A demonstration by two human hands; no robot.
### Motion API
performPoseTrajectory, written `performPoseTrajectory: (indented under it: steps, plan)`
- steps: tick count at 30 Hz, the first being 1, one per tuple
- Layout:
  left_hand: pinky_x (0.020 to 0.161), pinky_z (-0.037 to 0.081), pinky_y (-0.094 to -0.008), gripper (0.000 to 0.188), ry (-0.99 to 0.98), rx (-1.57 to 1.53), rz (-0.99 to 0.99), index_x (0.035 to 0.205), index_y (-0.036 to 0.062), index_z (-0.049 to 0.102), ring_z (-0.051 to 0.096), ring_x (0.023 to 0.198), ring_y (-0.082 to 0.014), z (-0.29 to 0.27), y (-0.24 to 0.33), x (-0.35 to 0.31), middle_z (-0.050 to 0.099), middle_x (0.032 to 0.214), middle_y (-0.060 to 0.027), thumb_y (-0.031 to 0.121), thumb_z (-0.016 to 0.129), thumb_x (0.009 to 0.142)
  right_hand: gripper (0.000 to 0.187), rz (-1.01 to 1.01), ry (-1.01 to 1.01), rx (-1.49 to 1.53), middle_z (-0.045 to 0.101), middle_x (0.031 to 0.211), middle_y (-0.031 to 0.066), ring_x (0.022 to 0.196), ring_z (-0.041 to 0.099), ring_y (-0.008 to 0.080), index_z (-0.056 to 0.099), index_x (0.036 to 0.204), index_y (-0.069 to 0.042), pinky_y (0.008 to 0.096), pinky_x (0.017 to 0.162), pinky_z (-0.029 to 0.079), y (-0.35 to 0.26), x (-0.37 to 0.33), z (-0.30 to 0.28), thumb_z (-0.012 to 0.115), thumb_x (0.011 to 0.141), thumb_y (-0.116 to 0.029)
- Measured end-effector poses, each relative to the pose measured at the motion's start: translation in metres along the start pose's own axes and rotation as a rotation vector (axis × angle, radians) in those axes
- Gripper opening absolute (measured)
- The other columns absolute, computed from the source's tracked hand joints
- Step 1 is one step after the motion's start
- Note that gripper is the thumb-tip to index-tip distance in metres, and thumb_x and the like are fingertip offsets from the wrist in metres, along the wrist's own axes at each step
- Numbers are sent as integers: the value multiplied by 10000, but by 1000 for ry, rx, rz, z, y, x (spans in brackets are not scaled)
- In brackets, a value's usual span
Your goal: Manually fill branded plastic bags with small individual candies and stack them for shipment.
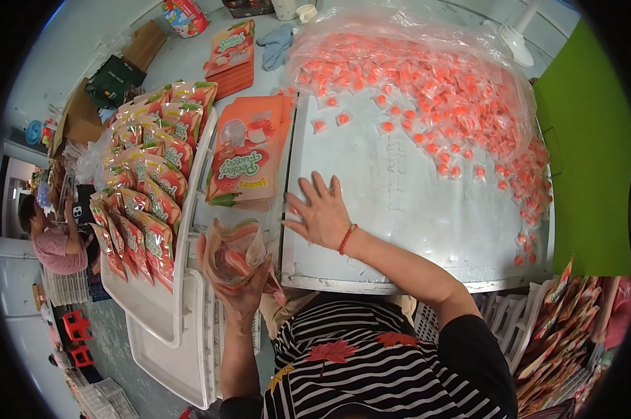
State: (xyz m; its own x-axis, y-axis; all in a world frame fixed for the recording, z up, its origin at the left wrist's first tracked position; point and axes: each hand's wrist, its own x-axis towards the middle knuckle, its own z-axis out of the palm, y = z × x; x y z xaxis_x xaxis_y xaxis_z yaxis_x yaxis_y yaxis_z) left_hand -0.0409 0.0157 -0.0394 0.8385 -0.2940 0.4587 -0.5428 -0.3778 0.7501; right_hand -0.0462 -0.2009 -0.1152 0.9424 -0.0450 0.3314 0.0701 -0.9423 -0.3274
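My left hand (240, 295) is wrapped round the lower part of an upright pink candy pouch (233, 246), whose mouth gapes toward me. Some reddish pieces seem to lie inside it, but I cannot make out how many. My right hand (322, 215), with a red bracelet at its wrist, is spread open at the left edge of a pale metal tray (392, 223), and no candy shows in it. A big heap of wrapped orange-red candies (462, 98) covers the tray's far and right sides. Beyond my left hand lies a stack of flat pouches (242, 157).
Filled pouches (148, 167) stand in rows on a white plastic tray (176, 321) at the left. Farther back are another pouch stack (231, 56) and a blue cloth (276, 47). A green board (595, 153) borders the right side. A person (58, 237) is at the far left.
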Motion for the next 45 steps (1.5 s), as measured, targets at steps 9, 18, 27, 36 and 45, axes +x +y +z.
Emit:
performPoseTrajectory:
  steps: [9, 18, 27, 36, 45]
  plan:
    - [1027, 380, -377, 1017, 50, -12, -51, 1412, 10, 243, 420, 1240, -291, -16, -5, -4, 259, 1434, -169, 123, 862, 613, 388, 359, 392, -339, 499, 1241, 240, 1187, 447, 397, 523, 1179, -30, 531, 949, 364, 158, 70, -22, 550, 885, -283]
    - [1048, 350, -394, 1026, 62, 14, -166, 1414, 28, 250, 361, 1279, -291, -16, -24, -3, 239, 1440, -172, 148, 865, 601, 438, 282, 424, 319, 528, 1217, 257, 1162, 480, 412, 473, 1274, 31, 461, 1010, 368, 161, 66, 1, 457, 943, -255]
    - [1056, 346, -398, 1021, 28, 14, -217, 1407, 16, 244, 378, 1263, -290, -16, -36, -9, 254, 1415, -179, 154, 865, 608, 392, 666, 608, 1452, 595, 1127, 128, 1055, 581, 227, 524, 1149, -14, 356, 954, 432, 225, 85, -21, 341, 1007, -330]
    - [1036, 371, -400, 1028, 59, -19, -132, 1409, 5, 226, 414, 1234, -297, -11, -24, 5, 276, 1395, -177, 157, 863, 616, 459, 487, 251, 1185, 580, 1173, 95, 1123, 532, 181, 511, 1228, -17, 329, 1019, 359, 184, 98, -14, 298, 1018, -365]
    - [1034, 370, -400, 1011, 25, 72, -124, 1403, 15, 261, 388, 1258, -308, -12, -19, 3, 251, 1423, -190, 188, 866, 612, 340, -31, 70, 505, 587, 1176, 105, 1151, 512, 314, 600, 1156, -79, 406, 1005, 364, 167, 124, -2, 456, 949, -307]
